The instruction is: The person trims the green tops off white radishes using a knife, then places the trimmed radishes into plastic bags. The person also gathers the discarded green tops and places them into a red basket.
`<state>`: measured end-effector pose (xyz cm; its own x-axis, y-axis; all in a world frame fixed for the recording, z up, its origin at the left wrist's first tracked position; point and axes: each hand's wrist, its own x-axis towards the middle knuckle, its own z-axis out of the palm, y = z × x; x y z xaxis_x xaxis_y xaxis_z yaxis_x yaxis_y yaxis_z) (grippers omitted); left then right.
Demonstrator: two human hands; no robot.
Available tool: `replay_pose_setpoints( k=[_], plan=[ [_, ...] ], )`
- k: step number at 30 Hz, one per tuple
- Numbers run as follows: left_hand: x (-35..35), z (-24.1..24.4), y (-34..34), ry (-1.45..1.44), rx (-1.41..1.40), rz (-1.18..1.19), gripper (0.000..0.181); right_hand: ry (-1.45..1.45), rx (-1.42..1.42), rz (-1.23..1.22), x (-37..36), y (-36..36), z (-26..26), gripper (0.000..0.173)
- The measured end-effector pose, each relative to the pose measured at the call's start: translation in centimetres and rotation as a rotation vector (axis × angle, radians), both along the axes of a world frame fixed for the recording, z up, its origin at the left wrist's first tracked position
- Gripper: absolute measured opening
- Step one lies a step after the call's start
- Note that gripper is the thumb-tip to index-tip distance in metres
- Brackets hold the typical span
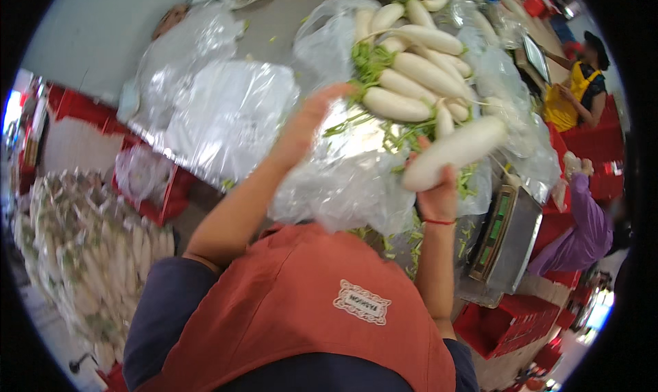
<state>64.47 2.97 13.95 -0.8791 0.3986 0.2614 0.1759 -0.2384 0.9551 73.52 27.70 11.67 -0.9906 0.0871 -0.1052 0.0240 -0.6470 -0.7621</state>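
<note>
My right hand, with a red cord at the wrist, grips one end of a large white radish. The radish slants up to the right over the metal table. My left hand, blurred, reaches over the table beside green leaf stalks; it holds nothing that I can see. A heap of white radishes with trimmed green tops lies just beyond my hands. Crumpled clear plastic bags lie close to my apron, and a flat stack of clear bags sits to the left.
A weighing scale stands at the right, near a red crate. Bagged radishes lie beyond it. More radishes are piled on the lower left, beside a red crate. Two people are at the right.
</note>
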Motion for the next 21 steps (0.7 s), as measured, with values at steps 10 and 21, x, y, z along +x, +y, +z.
replay_pose_setpoints(
  k=[10,21],
  plan=[
    [13.2,-13.9,-12.3,-0.080,-1.086,0.619,0.104,0.693,-0.171,0.316,1.3,-6.5,9.1,0.086],
    [5.0,-12.0,-12.8,-0.584,-0.659,0.271,0.021,0.224,0.926,0.723,-3.4,-16.5,-7.3,0.072]
  ],
)
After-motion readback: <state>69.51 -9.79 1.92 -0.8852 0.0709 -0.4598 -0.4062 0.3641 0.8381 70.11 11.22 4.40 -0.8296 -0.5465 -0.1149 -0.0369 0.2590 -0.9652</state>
